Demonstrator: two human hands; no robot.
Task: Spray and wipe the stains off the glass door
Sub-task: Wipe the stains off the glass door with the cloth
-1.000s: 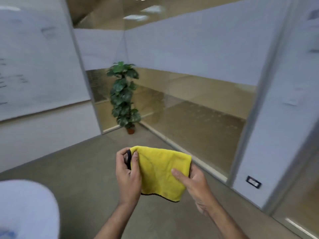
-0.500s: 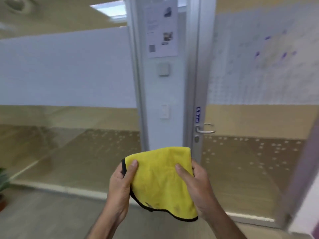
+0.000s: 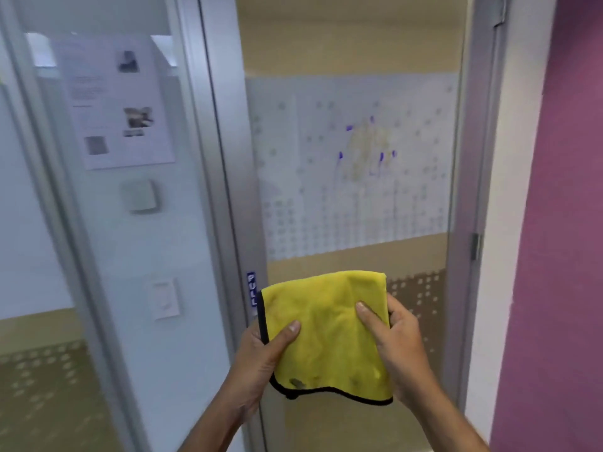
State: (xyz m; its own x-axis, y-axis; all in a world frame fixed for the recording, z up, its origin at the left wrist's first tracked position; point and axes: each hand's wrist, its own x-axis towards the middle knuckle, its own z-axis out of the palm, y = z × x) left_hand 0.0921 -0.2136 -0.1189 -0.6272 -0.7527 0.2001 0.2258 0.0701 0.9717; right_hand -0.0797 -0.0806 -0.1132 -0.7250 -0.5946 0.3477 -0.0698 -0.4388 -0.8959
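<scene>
Both your hands pinch the yellow cloth [image 3: 326, 334] below the door's [image 3: 355, 177] stains [image 3: 367, 148]: left hand [image 3: 261, 360] thumb clamped on its left edge, right hand [image 3: 396, 350] on its right.

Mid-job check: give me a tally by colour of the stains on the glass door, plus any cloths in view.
Purple stain marks on the frosted glass door: 5
Yellowish smear: 1
Yellow microfibre cloth with black edging: 1
Total: 7
</scene>
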